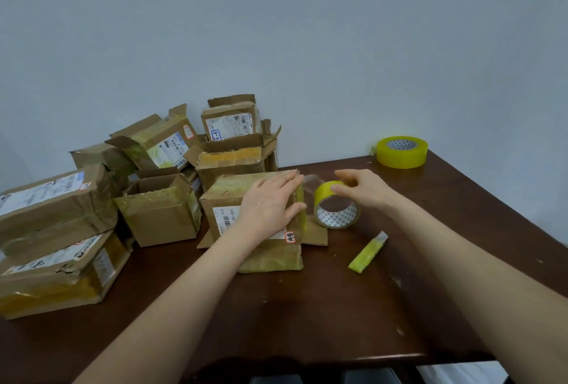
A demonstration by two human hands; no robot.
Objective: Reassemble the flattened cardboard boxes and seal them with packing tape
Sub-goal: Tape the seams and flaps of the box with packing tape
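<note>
Head view: a taped cardboard box [270, 256] stands near the middle of the dark brown surface [307, 306], with a white shipping label on its near face. The left hand [270, 202] lies flat over the box's top and right edge, its fingers [289, 182] straight and close together, pressing on the cardboard. At 3 o'clock from the box, just beside it, the right hand [362, 188] holds a yellow tape roll [336, 208] on edge, fingers curled over the top of the roll, the thumb hidden. A clear strip of tape [312, 180] runs from the roll to the box's upper right edge. At 4 o'clock from the box lies a small yellow-green stick [367, 251] with a pale tip, apart from both. A second yellow tape roll [402, 152] sits flat at 1 o'clock, in the far corner against the pale wall [276, 30]. From 9 to 11 o'clock a pile of other boxes [153, 208] crowds the surface, some open at the top, some taped shut.
</note>
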